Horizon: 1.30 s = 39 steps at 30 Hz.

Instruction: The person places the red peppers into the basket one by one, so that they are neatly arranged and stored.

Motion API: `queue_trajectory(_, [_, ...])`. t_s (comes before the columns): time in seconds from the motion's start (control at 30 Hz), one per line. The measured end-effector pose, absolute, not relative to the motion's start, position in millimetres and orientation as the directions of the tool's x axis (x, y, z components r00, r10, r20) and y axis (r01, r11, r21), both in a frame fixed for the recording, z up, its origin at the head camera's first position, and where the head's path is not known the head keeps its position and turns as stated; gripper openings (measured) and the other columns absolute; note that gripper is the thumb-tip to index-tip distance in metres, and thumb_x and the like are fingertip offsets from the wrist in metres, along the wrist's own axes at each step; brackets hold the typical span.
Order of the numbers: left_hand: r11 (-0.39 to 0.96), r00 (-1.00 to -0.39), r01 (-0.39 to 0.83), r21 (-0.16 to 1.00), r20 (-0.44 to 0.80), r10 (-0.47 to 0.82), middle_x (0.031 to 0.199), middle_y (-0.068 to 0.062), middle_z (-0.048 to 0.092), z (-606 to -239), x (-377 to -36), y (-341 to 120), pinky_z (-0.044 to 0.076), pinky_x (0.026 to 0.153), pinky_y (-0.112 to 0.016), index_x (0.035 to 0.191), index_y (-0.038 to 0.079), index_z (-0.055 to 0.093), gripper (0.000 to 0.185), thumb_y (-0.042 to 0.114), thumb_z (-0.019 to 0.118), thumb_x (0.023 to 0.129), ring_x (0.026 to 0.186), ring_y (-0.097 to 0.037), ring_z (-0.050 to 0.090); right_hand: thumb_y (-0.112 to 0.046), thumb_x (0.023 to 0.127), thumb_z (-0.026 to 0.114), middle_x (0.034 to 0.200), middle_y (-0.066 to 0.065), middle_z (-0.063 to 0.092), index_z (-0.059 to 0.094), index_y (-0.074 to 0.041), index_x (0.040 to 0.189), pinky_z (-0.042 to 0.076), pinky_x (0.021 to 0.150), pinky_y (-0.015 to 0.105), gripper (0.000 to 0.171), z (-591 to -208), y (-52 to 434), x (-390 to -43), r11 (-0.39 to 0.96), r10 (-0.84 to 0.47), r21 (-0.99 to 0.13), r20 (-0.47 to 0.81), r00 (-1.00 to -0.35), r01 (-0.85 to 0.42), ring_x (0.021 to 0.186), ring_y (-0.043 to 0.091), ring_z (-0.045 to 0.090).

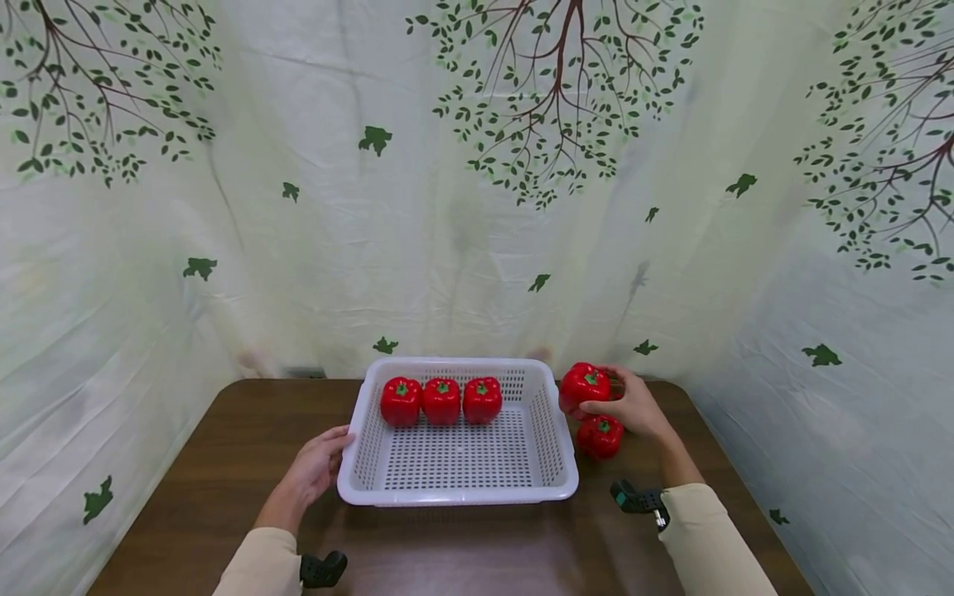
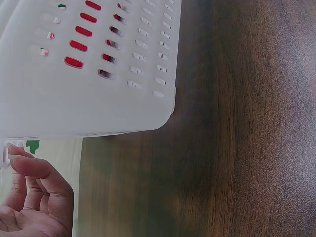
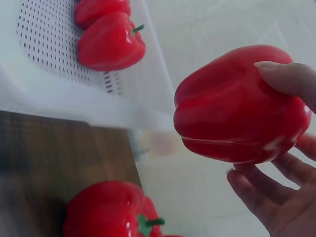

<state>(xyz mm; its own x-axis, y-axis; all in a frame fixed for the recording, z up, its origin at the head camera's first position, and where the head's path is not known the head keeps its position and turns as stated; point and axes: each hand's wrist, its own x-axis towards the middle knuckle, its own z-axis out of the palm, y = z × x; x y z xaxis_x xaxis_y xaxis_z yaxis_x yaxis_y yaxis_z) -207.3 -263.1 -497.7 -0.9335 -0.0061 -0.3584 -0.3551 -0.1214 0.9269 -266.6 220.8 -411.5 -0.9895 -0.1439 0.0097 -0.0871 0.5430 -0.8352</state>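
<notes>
A white perforated plastic basket (image 1: 462, 494) stands on the table, with three red bell peppers (image 1: 440, 402) in a row along its far side. My left hand (image 1: 316, 469) holds the basket's left rim; in the left wrist view its thumb and fingers (image 2: 37, 170) pinch the edge. Beyond the basket's right rim, my right hand (image 1: 633, 406) grips another red bell pepper (image 3: 237, 106), raised off the table with the thumb on one side and fingers on the other. One more pepper (image 1: 599, 437) sits on the table just below that hand. Some red also shows behind the right fingers.
The brown wooden table (image 1: 477, 546) extends in front of the basket and to both sides. A pale curtain (image 1: 462, 248) printed with branches and leaves hangs behind the table's far edge and along its sides.
</notes>
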Motion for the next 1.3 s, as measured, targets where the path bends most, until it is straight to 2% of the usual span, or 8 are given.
queue_trajectory(0.3, [-0.13, -0.934, -0.353, 0.927, -0.358, -0.016, 0.115, -0.005, 0.061, -497.9, -206.2, -262.3, 0.051, 0.091, -0.049, 0.138, 0.0, 0.039, 0.049, 0.026, 0.053, 0.1, 0.099, -0.02, 0.063, -0.023, 0.074, 0.083, 0.136, 0.021, 0.048, 0.037, -0.007, 0.142, 0.053, 0.087, 0.048, 0.084, -407.9, 197.7, -274.5, 0.512, -0.182, -0.856, -0.033, -0.983, -0.065, 0.12, 0.042, 0.049])
queue_trajectory(0.73, [-0.117, -0.93, -0.364, 0.924, -0.368, -0.016, 0.122, -0.009, 0.058, -497.7, -205.2, -262.7, 0.05, 0.091, -0.05, 0.141, 0.001, 0.037, 0.052, 0.029, 0.053, 0.1, 0.102, -0.022, 0.061, -0.019, 0.073, 0.084, 0.135, 0.019, 0.05, 0.041, -0.008, 0.141, 0.053, 0.088, 0.048, 0.081, -414.1, 164.3, -285.5, 0.486, -0.275, -0.87, -0.056, -0.96, -0.088, 0.118, 0.04, 0.051])
queue_trajectory(1.1, [-0.125, -0.928, -0.366, 0.922, -0.372, -0.03, 0.123, -0.01, 0.057, -497.4, -205.9, -262.6, 0.048, 0.094, -0.052, 0.141, 0.0, 0.037, 0.053, 0.028, 0.053, 0.099, 0.101, -0.022, 0.062, -0.01, 0.073, 0.081, 0.131, 0.016, 0.052, 0.044, -0.007, 0.139, 0.055, 0.083, 0.045, 0.076, -418.0, 134.6, -294.7, 0.473, -0.336, -0.871, -0.039, -0.941, -0.134, 0.115, 0.037, 0.051])
queue_trajectory(1.3, [-0.115, -0.931, -0.359, 0.926, -0.364, -0.032, 0.12, -0.011, 0.058, -496.6, -205.2, -263.1, 0.051, 0.09, -0.05, 0.14, -0.001, 0.038, 0.051, 0.027, 0.053, 0.1, 0.097, -0.021, 0.062, -0.011, 0.071, 0.083, 0.129, 0.014, 0.052, 0.048, -0.008, 0.135, 0.055, 0.083, 0.044, 0.073, -422.9, 120.3, -297.5, 0.491, -0.331, -0.86, -0.034, -0.943, -0.141, 0.115, 0.036, 0.05])
